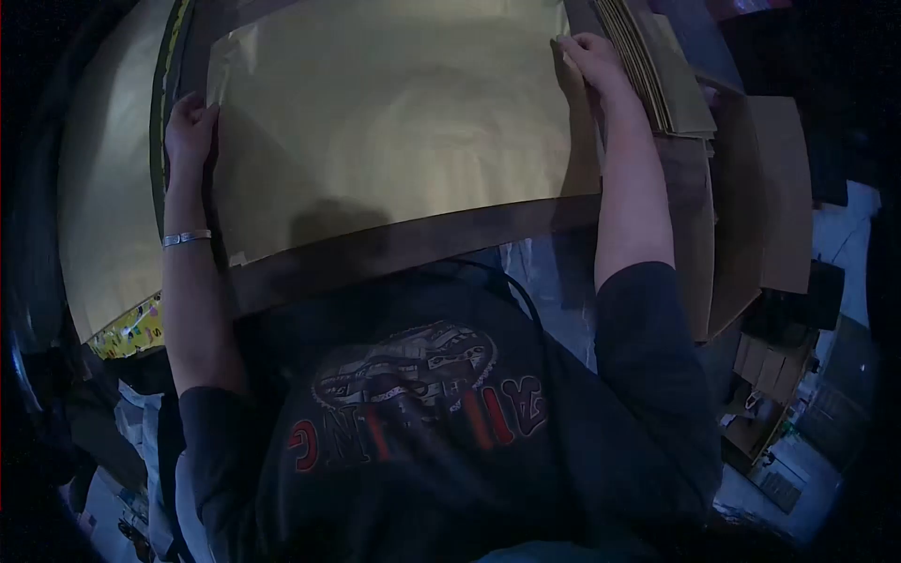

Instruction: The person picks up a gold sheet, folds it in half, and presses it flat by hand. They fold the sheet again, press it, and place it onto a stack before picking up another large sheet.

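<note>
A large gold-coloured sheet (394, 122) lies across the dark table (413, 244) in front of me. At its left edge is my left hand (191, 127), fingers curled in a pinch on the sheet, with a bracelet on the wrist. My right hand (593, 62) pinches the sheet's right edge near the top. Shadows of my head and arms fall on the sheet.
Another gold-coloured sheet (108, 188) lies at the far left, above a yellow patterned piece (131, 332). Folded cardboard pieces (652, 70) are stacked at the upper right. An open cardboard box (760, 197) stands beyond the table's right side.
</note>
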The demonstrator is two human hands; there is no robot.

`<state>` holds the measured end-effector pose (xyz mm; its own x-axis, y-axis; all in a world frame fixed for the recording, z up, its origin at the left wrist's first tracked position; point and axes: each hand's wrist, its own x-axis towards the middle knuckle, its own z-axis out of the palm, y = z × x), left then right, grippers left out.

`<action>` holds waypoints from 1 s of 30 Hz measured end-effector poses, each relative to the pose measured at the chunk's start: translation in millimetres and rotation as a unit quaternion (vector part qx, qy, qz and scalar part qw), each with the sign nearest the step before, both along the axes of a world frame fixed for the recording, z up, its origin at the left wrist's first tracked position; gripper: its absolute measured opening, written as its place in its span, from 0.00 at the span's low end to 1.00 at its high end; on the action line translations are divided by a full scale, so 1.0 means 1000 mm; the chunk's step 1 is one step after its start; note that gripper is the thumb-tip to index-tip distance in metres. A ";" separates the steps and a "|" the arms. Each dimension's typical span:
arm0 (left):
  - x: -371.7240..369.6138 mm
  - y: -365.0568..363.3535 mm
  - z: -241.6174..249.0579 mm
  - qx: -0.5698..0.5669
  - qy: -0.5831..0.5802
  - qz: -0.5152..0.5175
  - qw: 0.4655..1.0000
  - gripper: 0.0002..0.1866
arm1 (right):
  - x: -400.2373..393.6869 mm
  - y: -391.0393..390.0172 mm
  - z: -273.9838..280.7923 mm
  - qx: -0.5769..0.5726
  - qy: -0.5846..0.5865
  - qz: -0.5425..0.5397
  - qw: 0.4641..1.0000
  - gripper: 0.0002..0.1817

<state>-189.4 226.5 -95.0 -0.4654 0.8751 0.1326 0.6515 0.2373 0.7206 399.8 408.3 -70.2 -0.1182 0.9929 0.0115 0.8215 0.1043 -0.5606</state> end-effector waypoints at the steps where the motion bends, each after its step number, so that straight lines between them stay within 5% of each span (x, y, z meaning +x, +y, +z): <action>1: 0.001 -0.001 0.001 -0.016 0.007 0.022 1.000 0.30 | 0.005 -0.010 0.007 -0.031 0.049 0.005 0.998 0.21; 5: -0.007 0.005 -0.008 -0.060 0.130 0.077 0.987 0.27 | 0.024 -0.061 0.026 -0.088 0.026 0.002 0.996 0.18; 12: -0.015 0.008 -0.013 -0.046 0.060 0.052 0.996 0.26 | 0.021 -0.098 0.040 -0.078 -0.045 0.006 0.996 0.19; 14: 0.000 0.005 0.001 -0.075 0.154 0.098 0.980 0.24 | 0.026 -0.095 0.032 -0.075 -0.034 0.007 0.997 0.19; 25: -0.020 0.032 -0.029 -0.107 0.097 0.126 0.981 0.25 | 0.059 -0.148 -0.009 0.215 0.092 -0.058 0.971 0.13; 30: -0.025 0.020 -0.025 -0.082 0.104 0.071 0.989 0.26 | 0.067 -0.158 -0.019 0.218 0.107 -0.078 0.967 0.14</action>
<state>-214.1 246.2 -119.6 -0.5625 0.8206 0.1006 0.7332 0.4389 0.5194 466.6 250.5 -89.3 0.0838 0.8940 0.4401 0.7164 0.2530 -0.6502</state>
